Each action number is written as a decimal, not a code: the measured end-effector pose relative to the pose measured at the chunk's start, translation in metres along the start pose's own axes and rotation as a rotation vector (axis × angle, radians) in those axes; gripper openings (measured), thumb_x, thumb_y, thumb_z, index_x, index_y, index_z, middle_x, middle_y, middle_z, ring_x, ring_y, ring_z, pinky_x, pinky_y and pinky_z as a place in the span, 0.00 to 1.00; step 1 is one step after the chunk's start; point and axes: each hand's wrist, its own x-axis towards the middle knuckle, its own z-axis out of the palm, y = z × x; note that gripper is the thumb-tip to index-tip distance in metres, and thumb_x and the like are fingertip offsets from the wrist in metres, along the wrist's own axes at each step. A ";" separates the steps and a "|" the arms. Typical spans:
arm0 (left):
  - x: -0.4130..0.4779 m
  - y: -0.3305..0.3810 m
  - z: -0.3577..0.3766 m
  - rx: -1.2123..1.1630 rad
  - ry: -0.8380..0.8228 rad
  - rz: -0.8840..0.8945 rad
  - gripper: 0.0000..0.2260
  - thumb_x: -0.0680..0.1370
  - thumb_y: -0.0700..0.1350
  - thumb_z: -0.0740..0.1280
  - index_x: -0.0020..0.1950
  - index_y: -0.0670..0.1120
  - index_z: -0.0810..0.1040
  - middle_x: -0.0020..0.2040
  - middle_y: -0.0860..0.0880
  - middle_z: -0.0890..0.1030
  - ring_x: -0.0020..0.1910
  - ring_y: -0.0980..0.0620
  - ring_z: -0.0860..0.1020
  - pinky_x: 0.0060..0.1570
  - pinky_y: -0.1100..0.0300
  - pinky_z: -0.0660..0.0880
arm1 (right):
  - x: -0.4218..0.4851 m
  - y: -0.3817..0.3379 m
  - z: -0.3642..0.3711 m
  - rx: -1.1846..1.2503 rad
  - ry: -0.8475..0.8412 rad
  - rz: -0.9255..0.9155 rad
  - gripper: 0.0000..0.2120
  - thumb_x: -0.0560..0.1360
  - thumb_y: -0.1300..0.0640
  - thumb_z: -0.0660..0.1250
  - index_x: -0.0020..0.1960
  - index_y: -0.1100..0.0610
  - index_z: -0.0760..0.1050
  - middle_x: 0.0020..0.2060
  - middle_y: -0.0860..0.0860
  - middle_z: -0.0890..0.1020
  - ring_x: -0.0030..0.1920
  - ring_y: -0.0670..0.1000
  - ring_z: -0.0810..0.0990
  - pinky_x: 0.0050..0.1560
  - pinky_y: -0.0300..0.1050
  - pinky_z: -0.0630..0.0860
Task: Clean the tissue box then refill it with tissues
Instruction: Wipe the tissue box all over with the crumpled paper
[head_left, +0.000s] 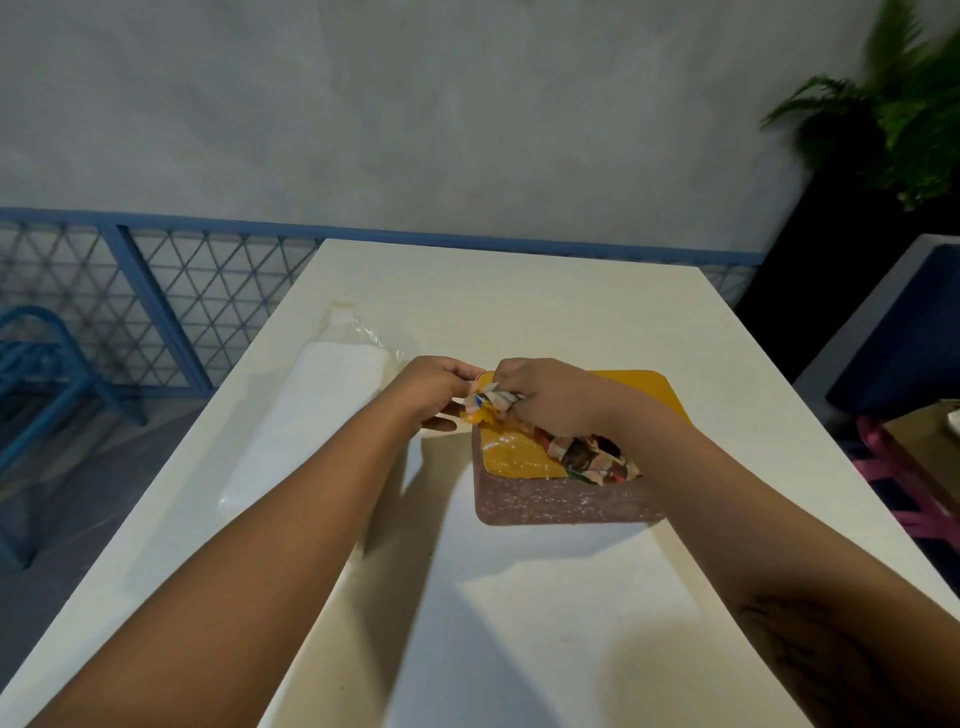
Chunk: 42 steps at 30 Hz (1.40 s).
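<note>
The rectangular tissue box (522, 457), yellow on top with speckled brown sides, sits mid-way along the white counter (519, 623). Your right grip (543, 400) is curled tightly round a crumpled multicoloured cloth (587, 457) lying on the box top, and your left grip (434, 394) clasps the box's far left corner. A clear-wrapped pack of white tissues (317, 400) lies to the left of the box.

One box (566, 503), cloth (592, 458), pack (311, 415); two hands (441, 389) (545, 400)

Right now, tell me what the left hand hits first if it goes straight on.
Probably the cloth bunched in the right hand, over the box's far left corner. The left hand seems to touch it at the fingertips, though depth is unclear.
</note>
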 end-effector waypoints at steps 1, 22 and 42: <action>0.000 0.000 0.000 0.001 -0.009 0.005 0.09 0.78 0.38 0.62 0.47 0.50 0.79 0.35 0.53 0.79 0.24 0.60 0.76 0.34 0.63 0.73 | -0.003 -0.001 -0.001 0.021 -0.019 0.001 0.08 0.77 0.64 0.57 0.52 0.61 0.74 0.48 0.54 0.74 0.47 0.55 0.75 0.50 0.52 0.75; 0.000 -0.006 0.010 0.010 0.011 0.062 0.04 0.78 0.41 0.64 0.49 0.48 0.78 0.43 0.49 0.79 0.36 0.53 0.77 0.37 0.61 0.71 | -0.006 0.013 0.005 0.032 0.248 0.220 0.07 0.78 0.59 0.59 0.51 0.61 0.72 0.47 0.57 0.76 0.47 0.55 0.74 0.45 0.45 0.67; 0.002 -0.008 0.010 0.015 0.000 0.120 0.04 0.78 0.42 0.64 0.51 0.47 0.77 0.46 0.45 0.78 0.34 0.52 0.76 0.36 0.59 0.71 | -0.052 -0.025 0.015 0.179 -0.007 0.144 0.06 0.76 0.61 0.63 0.40 0.57 0.72 0.40 0.51 0.74 0.41 0.51 0.72 0.48 0.51 0.70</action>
